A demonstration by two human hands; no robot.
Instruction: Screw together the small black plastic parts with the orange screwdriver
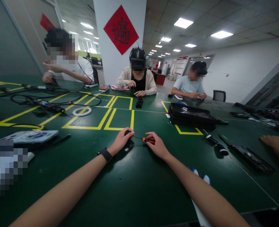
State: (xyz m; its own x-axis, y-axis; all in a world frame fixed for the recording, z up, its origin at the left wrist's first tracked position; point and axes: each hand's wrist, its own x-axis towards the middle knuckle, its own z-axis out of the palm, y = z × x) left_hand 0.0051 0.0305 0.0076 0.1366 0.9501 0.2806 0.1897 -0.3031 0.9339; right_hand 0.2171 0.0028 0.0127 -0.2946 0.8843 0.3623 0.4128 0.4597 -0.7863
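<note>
Green desk (pixel 139 189) with yellow tape boxes (pixel 117 118) fills the view, three people seated along its far edge. Near the middle, the right hand (pixel 157 145) has its grip closed on a screwdriver (pixel 144 139) by the orange handle. The left hand (pixel 121 140) pinches the black tip end, just above the desk.

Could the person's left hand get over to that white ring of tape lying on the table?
Probably yes. The left hand pinches the tip of a screwdriver that the right hand holds. Only bare green table lies between it and the tape ring, though it is a long stretch forward.
</note>
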